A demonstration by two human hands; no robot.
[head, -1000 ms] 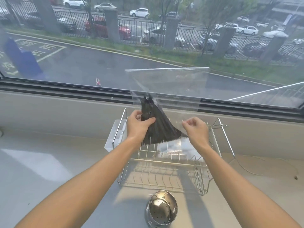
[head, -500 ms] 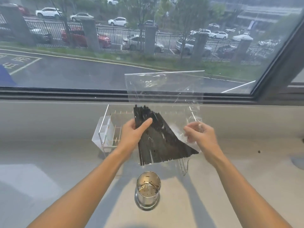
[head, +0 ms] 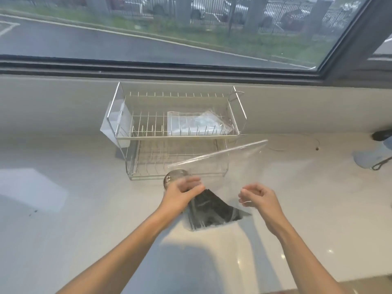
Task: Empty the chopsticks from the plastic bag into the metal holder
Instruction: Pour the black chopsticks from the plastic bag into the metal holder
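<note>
A clear plastic bag (head: pixel 231 166) lies low over the white counter, its open top edge tilted up to the right. A fan of black chopsticks (head: pixel 212 211) fills its lower left corner. My left hand (head: pixel 181 195) pinches the bag and the narrow end of the chopsticks. My right hand (head: pixel 259 196) grips the bag's right side, fingers curled. The round metal holder (head: pixel 172 177) stands upright just behind my left hand, partly hidden by it and by the bag.
A two-tier wire dish rack (head: pixel 176 134) stands behind the holder against the wall under the window, with a clear packet (head: pixel 197 124) on its upper shelf and a white plastic tray (head: pixel 110 128) on its left end. A dark cable and object (head: pixel 381 149) lie far right.
Both hands have brought the bag down from in front of the window to just above the counter. The view has tilted down, and the holder now sits behind my left hand.
</note>
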